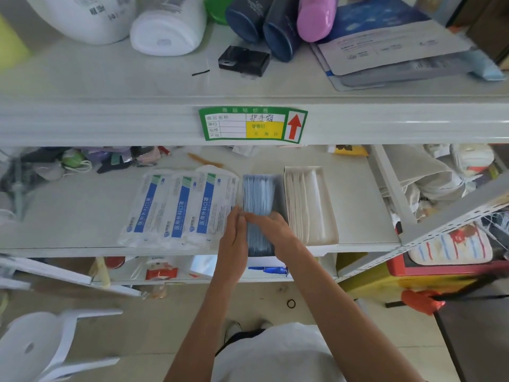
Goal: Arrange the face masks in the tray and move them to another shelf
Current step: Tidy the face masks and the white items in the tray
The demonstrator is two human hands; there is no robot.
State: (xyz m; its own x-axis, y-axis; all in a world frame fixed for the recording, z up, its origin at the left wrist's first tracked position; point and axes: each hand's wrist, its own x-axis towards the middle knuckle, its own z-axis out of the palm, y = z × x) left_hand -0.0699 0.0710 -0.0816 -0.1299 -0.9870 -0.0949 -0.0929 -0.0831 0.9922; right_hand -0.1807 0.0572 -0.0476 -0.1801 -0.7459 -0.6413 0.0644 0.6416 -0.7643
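A row of blue face masks (258, 193) stands on edge in a tray on the middle shelf (82, 216). My left hand (234, 238) lies with straight fingers against the left side of the blue stack. My right hand (271, 227) rests on top of the stack, fingers reaching left to meet the left hand. To the right stands a white tray (329, 210) holding white masks (298, 205). To the left lie three sealed mask packets (179, 208) with blue stripes, overlapping.
The upper shelf (110, 78) carries white bottles (168, 31), dark blue tubes (278, 31), a black box (243, 60) and papers (385, 51). A green price label (252, 124) sticks on its edge. Clutter sits at the middle shelf's back left. A white stool (41, 346) stands on the floor.
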